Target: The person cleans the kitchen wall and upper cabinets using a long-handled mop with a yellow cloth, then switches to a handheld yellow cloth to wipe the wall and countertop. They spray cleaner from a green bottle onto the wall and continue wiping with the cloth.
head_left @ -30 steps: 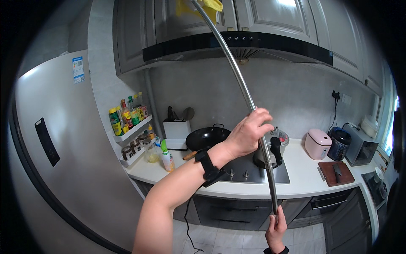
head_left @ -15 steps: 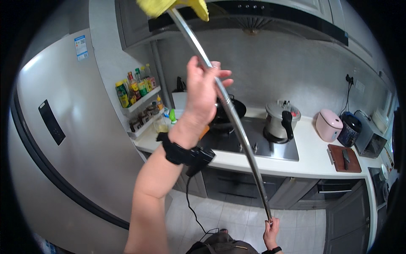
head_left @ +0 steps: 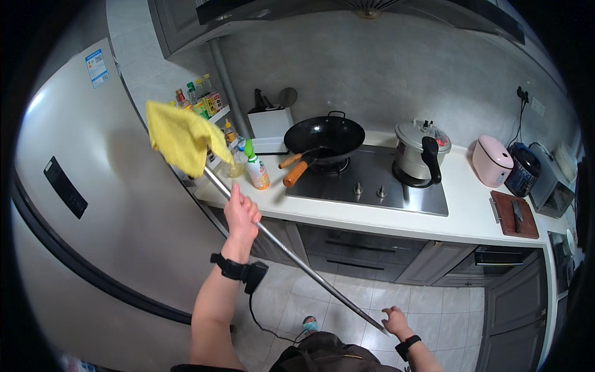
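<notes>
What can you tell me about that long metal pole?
The pole looks like slim, shiny, silvery metal with faint ring marks partway along. It slants from upper left to lower right in front of the counter. A yellow cloth covers its upper end. The left hand grips it below the cloth; the open right hand is by its lower end, contact unclear.

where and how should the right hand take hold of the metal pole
Probably on the metal pole just above its lower end, coming from the right: it slants down from the left hand toward the right hand, which is close beside that end. Being slim and straight, it should suit a wrapped grip; the yellow cloth covers the upper end.
</notes>
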{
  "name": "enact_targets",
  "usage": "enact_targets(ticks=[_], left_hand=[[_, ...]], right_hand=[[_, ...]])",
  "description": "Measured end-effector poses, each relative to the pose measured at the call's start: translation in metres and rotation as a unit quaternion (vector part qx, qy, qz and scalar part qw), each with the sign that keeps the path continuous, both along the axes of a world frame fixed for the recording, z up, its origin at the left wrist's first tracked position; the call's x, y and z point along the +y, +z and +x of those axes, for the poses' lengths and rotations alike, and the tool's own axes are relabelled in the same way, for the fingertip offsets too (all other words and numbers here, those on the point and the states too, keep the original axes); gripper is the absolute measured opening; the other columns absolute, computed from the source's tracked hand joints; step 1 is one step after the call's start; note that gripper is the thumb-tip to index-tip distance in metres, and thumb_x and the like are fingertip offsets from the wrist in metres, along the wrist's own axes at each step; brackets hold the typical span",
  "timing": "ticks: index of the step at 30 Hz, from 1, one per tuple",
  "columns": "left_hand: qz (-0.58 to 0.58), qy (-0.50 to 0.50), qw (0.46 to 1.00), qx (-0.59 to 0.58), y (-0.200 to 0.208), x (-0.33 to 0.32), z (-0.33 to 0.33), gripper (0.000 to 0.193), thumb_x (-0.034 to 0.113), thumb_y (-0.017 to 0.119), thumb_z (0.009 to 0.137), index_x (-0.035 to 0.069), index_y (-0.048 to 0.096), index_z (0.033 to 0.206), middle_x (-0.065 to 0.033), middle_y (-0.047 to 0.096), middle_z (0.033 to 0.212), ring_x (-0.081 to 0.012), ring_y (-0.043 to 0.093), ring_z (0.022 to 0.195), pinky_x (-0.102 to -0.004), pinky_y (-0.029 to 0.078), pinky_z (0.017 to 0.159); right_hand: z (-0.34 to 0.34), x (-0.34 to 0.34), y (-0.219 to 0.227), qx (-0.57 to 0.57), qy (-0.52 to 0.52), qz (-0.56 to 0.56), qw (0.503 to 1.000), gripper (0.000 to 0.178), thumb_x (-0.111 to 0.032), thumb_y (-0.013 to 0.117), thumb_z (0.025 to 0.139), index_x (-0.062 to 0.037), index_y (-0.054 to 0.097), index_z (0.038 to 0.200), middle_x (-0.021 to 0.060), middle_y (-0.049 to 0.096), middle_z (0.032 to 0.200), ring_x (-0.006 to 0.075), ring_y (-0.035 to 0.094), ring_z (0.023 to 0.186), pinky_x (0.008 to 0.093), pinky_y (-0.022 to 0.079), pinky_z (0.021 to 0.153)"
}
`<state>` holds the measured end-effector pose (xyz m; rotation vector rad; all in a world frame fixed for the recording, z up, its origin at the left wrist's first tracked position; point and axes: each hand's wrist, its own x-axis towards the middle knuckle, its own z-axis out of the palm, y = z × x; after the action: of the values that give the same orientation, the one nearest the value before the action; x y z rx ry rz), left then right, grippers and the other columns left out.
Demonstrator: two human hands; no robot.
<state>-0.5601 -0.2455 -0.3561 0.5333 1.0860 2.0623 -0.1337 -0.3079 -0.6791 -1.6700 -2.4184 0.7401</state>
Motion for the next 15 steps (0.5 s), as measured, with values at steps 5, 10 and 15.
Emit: enact_targets(ticks=[5,10,15], left_hand=[[-0.027,-0.017,0.998,-0.056,-0.059,0.009,-0.038,0.048,0.044,0.05,0.089,0.017,0.026,0.057,0.0042,0.02,0.045,-0.0098,0.022,0.035,-0.0256,0.02,0.034],[-0.004,-0.113,0.991,-0.068,-0.105,0.013,-0.077,0.05,0.041,0.047,0.09,0.017,0.024,0.052,0.0032,0.02,0.043,-0.0104,0.023,0.035,-0.0267,0.023,0.037],[-0.007,-0.183,0.982,-0.048,-0.141,0.014,-0.119,0.052,0.034,0.046,0.091,0.015,0.026,0.048,0.0014,0.024,0.04,-0.012,0.026,0.036,-0.0283,0.026,0.039]], right_hand=[[-0.061,0.064,0.081,0.101,0.023,0.072,0.992,0.029,-0.016,0.064,0.074,-0.0082,0.06,0.102,0.0147,0.057,0.094,0.0335,0.056,0.09,0.0394,0.047,0.077],[-0.193,0.112,0.162,0.229,0.129,0.113,0.958,0.028,-0.015,0.06,0.078,-0.0062,0.057,0.104,0.0135,0.056,0.097,0.0334,0.056,0.088,0.0385,0.048,0.074],[-0.347,0.149,0.197,0.359,0.191,0.118,0.906,0.033,-0.011,0.059,0.079,-0.0024,0.052,0.11,0.015,0.056,0.097,0.0313,0.057,0.087,0.0358,0.048,0.074]])
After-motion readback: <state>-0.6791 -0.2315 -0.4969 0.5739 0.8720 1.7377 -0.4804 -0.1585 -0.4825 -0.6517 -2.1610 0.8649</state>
